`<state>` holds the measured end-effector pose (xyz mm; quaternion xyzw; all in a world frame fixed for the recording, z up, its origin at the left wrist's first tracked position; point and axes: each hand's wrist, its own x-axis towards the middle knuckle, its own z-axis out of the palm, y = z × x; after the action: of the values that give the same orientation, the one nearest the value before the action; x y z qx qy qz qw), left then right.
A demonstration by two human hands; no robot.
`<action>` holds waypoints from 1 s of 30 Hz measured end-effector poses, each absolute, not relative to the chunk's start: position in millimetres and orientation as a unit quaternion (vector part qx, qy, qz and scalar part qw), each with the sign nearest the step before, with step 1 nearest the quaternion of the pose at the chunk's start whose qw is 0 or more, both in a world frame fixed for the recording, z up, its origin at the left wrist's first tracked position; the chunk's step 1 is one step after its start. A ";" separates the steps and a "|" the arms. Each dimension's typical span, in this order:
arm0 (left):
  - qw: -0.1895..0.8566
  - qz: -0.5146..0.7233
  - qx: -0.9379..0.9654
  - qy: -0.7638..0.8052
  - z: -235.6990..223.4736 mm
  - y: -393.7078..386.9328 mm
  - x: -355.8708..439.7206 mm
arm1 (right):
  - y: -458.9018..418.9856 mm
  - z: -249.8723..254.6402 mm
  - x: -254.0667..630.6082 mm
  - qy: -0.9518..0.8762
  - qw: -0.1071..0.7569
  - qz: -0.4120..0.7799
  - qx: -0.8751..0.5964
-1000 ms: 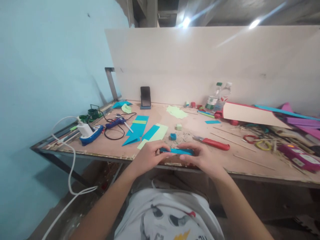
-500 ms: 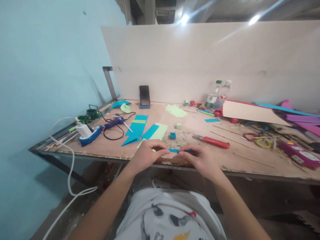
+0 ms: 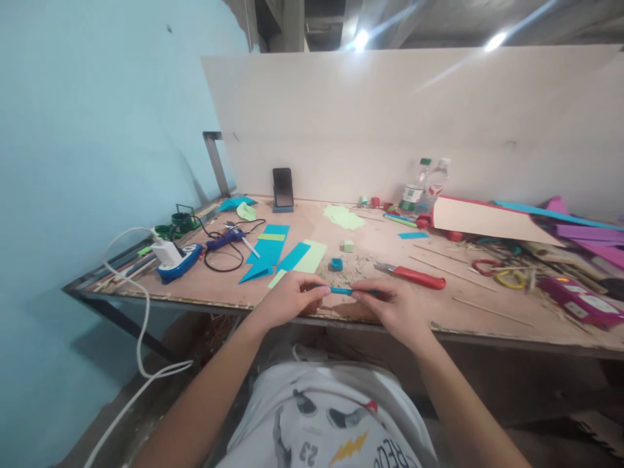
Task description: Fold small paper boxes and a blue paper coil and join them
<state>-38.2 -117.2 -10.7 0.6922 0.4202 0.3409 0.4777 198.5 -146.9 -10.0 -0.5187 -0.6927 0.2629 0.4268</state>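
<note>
A narrow blue paper strip (image 3: 340, 291) stretches between my two hands, just above the table's front edge. My left hand (image 3: 295, 298) pinches one end between thumb and fingers. On the other end, my right hand (image 3: 387, 302) is closed the same way; its fingers cover that part of the strip. Just beyond the strip sits a small blue paper cube (image 3: 336, 264), with a pale green cube (image 3: 348, 246) behind it. To the right lies a utility knife (image 3: 412, 275) with a red handle, its blade toward the cubes.
Blue paper pieces (image 3: 270, 244) and a glue gun (image 3: 227, 239) lie left, near a blue power strip (image 3: 180, 261). A phone (image 3: 283, 187) stands at the back. Thin wooden sticks (image 3: 492, 312), a magenta device (image 3: 580, 300) and two bottles (image 3: 414, 188) occupy the right side.
The strip looks slightly narrower and more evenly rounded between my hands. Both hands keep their pinch in nearly the same place. The view has shifted slightly.
</note>
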 end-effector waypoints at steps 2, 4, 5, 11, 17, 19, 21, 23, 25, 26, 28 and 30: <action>0.473 0.348 0.691 0.423 -11.0 -116.9 -38.5 | -146.6 -9.4 198.7 -0.697 0.415 0.264 -0.522; 0.454 0.362 0.693 0.427 -11.7 -117.2 -39.0 | -146.7 -8.1 197.2 -0.706 0.398 0.268 -0.521; 0.445 0.367 0.695 0.430 -12.1 -117.7 -39.2 | -146.9 -7.4 196.1 -0.712 0.388 0.273 -0.519; 0.423 0.374 0.697 0.442 -14.9 -122.2 -39.5 | -146.3 -6.6 192.7 -0.720 0.351 0.308 -0.514; 0.381 0.375 0.733 0.421 -9.7 -125.4 -39.7 | -147.6 -5.4 197.9 -0.711 0.354 0.307 -0.524; 0.376 0.362 0.750 0.407 -7.0 -125.7 -38.7 | -148.9 -4.0 198.2 -0.720 0.353 0.299 -0.518; 0.371 0.355 0.760 0.399 -5.6 -125.9 -37.1 | -150.1 -3.0 196.6 -0.734 0.346 0.290 -0.506; 0.348 0.356 0.775 0.388 -6.0 -126.3 -35.6 | -151.2 -2.5 193.4 -0.746 0.344 0.281 -0.496; 0.300 0.361 0.803 0.369 -8.7 -126.7 -34.3 | -152.3 -2.4 189.8 -0.756 0.342 0.277 -0.486; 0.267 0.358 0.822 0.354 -10.6 -126.9 -33.8 | -152.8 -2.5 188.2 -0.762 0.340 0.276 -0.477; 0.190 0.348 0.859 0.325 -14.7 -127.3 -32.4 | -153.6 -3.0 186.5 -0.779 0.335 0.272 -0.455; 0.124 0.331 0.883 0.307 -17.7 -127.8 -30.1 | -153.9 -4.3 186.8 -0.791 0.336 0.264 -0.438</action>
<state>-30.1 -127.8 -17.7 0.8833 0.3072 0.3314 0.1245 186.8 -153.9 -4.3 -0.4377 -0.7910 0.2641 0.3361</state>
